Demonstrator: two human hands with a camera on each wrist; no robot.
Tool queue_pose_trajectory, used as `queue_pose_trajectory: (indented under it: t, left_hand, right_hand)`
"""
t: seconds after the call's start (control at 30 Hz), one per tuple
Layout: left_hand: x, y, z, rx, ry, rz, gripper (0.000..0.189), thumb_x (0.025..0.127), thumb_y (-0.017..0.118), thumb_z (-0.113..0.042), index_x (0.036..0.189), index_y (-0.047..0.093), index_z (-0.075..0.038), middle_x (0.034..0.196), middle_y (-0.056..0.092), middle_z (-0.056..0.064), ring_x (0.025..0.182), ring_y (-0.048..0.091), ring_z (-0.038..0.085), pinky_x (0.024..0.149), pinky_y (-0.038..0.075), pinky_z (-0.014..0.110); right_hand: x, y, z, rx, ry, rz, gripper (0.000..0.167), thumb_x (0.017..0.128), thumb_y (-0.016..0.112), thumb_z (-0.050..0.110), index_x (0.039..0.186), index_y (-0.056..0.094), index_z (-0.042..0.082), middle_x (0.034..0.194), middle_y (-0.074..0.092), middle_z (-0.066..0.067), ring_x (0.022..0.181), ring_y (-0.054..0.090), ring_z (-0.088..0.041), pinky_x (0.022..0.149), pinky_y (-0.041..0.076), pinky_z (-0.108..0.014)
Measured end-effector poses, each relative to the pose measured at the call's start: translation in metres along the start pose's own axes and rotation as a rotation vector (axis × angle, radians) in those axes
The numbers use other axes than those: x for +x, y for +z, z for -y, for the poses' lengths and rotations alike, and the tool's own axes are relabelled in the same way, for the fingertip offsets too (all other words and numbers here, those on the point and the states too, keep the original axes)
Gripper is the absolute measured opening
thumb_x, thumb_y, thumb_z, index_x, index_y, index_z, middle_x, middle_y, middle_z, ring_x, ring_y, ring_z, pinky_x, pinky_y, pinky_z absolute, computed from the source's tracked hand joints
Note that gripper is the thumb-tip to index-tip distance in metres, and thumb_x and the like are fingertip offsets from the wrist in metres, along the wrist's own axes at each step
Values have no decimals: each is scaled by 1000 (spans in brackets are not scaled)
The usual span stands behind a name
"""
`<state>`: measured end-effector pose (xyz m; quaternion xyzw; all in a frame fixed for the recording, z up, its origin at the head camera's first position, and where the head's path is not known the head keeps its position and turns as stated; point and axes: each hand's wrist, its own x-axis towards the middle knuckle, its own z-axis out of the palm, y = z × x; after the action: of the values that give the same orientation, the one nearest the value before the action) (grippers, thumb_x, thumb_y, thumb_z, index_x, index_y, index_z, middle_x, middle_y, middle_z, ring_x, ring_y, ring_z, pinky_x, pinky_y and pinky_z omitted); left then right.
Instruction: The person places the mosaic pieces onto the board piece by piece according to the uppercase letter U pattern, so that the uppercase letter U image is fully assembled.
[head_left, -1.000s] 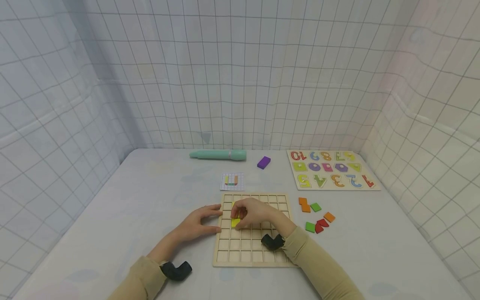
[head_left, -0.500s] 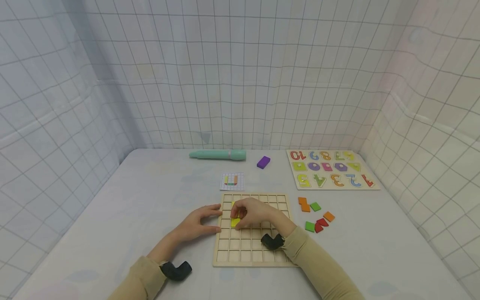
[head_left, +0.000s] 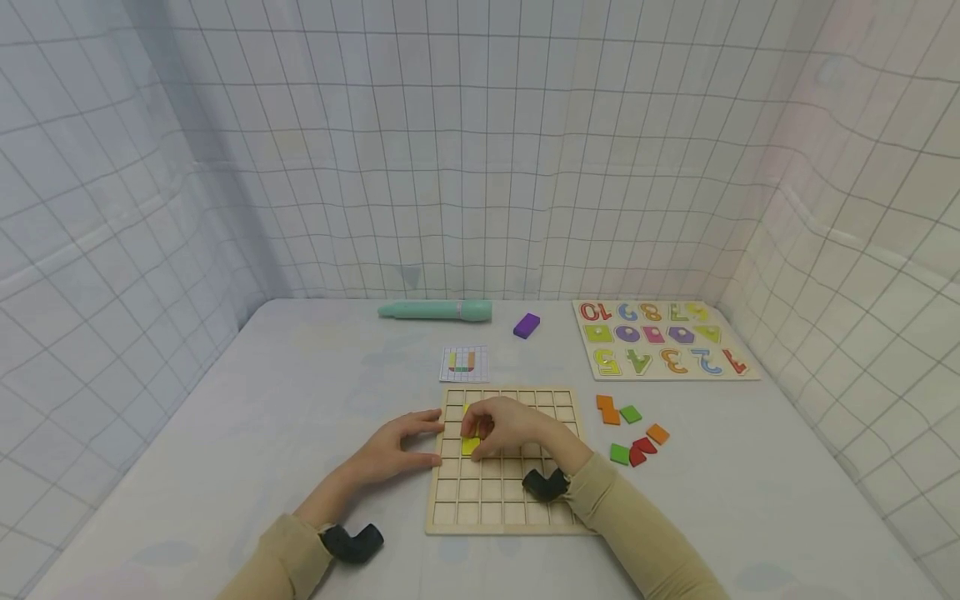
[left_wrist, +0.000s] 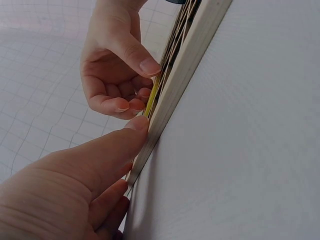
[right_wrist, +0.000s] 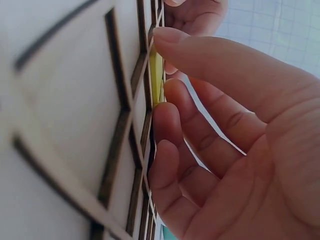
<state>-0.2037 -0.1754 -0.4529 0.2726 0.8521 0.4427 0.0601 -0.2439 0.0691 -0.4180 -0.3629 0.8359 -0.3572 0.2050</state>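
Note:
A wooden grid board (head_left: 491,528) lies flat on the table. My right hand (head_left: 506,425) bends over its left part, with the thumb at the near edge of a yellow square tile (head_left: 470,447) and the fingertips at its far edge. In the right wrist view, thumb and fingers straddle this yellow tile (right_wrist: 156,75) in its cell. More yellow shows just beyond, partly hidden by the fingers. My left hand (head_left: 393,446) lies beside the board's left edge, its thumb and fingertips touching the frame. The left wrist view has that left hand (left_wrist: 85,175) right at the board's side.
Right of the board lie loose orange tiles (head_left: 611,416), green tiles (head_left: 619,453) and red pieces (head_left: 637,456). Behind it are a pattern card (head_left: 465,364), a teal pen-shaped object (head_left: 435,310), a purple block (head_left: 527,325) and a number puzzle (head_left: 660,346).

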Motion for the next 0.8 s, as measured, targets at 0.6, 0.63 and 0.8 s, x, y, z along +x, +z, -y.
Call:
queue_pose_trajectory:
  t: [0.6, 0.63, 0.8]
  left_hand:
    - [-1, 1, 2, 19, -20, -14, 53, 79, 75, -33, 124, 62, -8, 142, 44, 11, 134, 33, 34, 107, 25, 55]
    - [-1, 1, 2, 17, -23, -12, 53, 80, 75, -33, 124, 62, -8, 142, 44, 11, 134, 32, 34, 107, 25, 55]
    - [-1, 0, 2, 21, -13, -11, 52, 80, 75, -31, 124, 61, -7, 142, 44, 12, 134, 32, 35, 107, 24, 55]
  right_hand:
    - [-26, -23, -3, -72, -46, -51, 21, 84, 71, 17, 103, 65, 12, 96, 63, 3, 90, 57, -12, 80, 49, -26]
    - [-30, -26, -5, -69, -42, -58, 20, 84, 71, 17, 103, 65, 11, 97, 64, 2, 90, 57, -12, 80, 49, -27]
    - [-50, -42, -15, -86, -53, -113, 20, 84, 70, 15, 103, 64, 9, 97, 65, -2, 90, 58, -14, 80, 50, -31]
